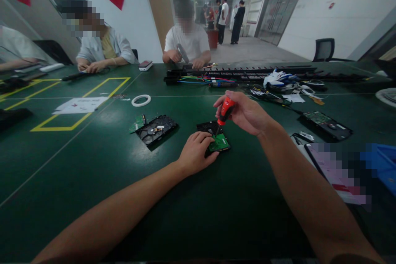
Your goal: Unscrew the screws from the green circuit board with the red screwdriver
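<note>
1. The drive [210, 125] lies on the bench [241, 198] between the hands, its green board [221, 142] up.
2. Left hand [197, 151]: fingers half-curled, gripping the drive by its left side, thumb by the near edge; palm down, forearm slanting in low.
3. Right hand [243, 111]: fingers closed round the screwdriver [227, 108], slightly tilted, shaft down to the board; hand raised.
4. Another drive [159, 129] lies leftward.
</note>
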A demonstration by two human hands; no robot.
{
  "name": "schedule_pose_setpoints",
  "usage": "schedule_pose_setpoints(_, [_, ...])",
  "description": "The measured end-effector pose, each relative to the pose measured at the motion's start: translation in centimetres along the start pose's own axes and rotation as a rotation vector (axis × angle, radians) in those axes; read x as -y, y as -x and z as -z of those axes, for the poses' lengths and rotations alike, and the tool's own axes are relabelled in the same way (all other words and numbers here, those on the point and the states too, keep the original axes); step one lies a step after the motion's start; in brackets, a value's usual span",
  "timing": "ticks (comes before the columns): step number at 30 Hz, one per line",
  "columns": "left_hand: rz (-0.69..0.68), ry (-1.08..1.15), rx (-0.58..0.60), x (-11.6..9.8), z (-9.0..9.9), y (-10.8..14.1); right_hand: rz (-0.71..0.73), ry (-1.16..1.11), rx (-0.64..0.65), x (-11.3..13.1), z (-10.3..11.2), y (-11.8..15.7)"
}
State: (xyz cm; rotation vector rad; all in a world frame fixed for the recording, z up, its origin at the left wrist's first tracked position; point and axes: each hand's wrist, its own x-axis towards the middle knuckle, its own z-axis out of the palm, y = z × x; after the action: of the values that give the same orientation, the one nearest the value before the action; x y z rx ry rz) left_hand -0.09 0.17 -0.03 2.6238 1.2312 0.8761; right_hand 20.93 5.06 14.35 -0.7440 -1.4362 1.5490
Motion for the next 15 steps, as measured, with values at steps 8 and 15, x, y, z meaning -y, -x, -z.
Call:
schedule_pose_setpoints(8, [-0.01,0.01,-0.019,0.2,-0.23,0.07,-0.017,-0.081,-0.001,-0.25,0.94,-0.42])
schedule_pose_setpoints(15, [-0.012,0.005,-0.013,0.0,0.03,0.04,0.001,-0.062,0.03,-0.04,0.41,0.02])
